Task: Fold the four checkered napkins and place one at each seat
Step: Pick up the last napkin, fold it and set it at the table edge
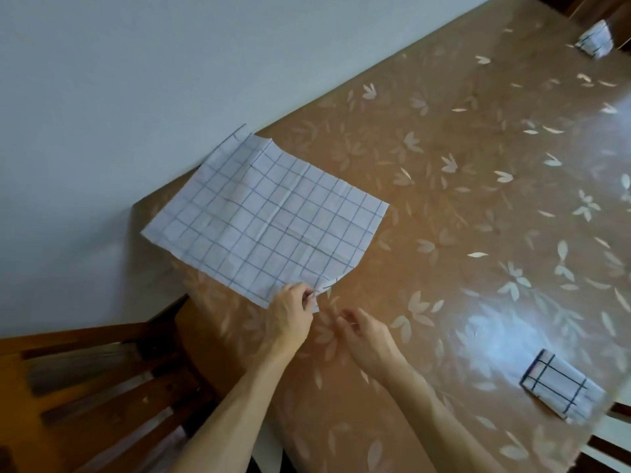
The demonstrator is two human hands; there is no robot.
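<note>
**Two napkins placed, a third not yet folded**

An unfolded napkin (266, 220) is spread flat on the bench (461, 199) in the corner by the wall (170, 63), its far edge lapping up against it. Its near corner is pinched by the left hand (290, 319). The right hand (363, 336) is held just beside, fingers loosely curled, nothing gripped. A near folded napkin (560, 387) and a far folded napkin (594, 40) are already set out. No fourth is seen. A chair (85, 387) is drawn up close, and the fold may be crowded by the wall.
</note>
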